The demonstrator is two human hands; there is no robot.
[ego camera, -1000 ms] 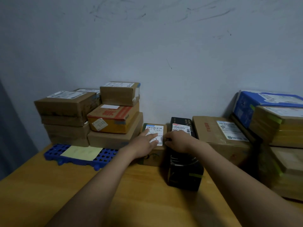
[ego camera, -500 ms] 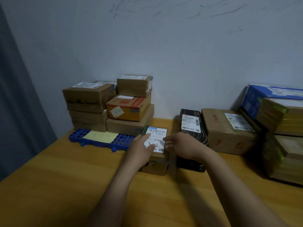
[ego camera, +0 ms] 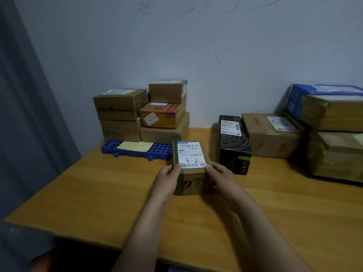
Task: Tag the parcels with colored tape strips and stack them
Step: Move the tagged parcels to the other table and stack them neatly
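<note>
A small brown parcel (ego camera: 193, 179) with a white shipping label marked "3-2" and a green tape strip along its left edge sits in the middle of the wooden table (ego camera: 98, 193). My left hand (ego camera: 169, 179) grips its left side, thumb on the top edge. My right hand (ego camera: 222, 176) grips its right side. A black parcel (ego camera: 233, 146) stands just to the right. A stack of brown parcels (ego camera: 143, 112) rises at the back left against the wall. More parcels with green tape (ego camera: 334, 134) are piled at the far right.
A blue perforated tray (ego camera: 157, 151) with a pale yellow sheet (ego camera: 135, 146) on it lies in front of the left stack. A brown carton (ego camera: 271, 136) sits behind the black parcel. A grey curtain (ego camera: 23, 134) hangs at the left. The table's front edge is near me.
Both hands have drawn the small labelled parcel away from the wall toward me, out from beside the black parcel. The hands now clasp its two sides instead of lying on its top.
</note>
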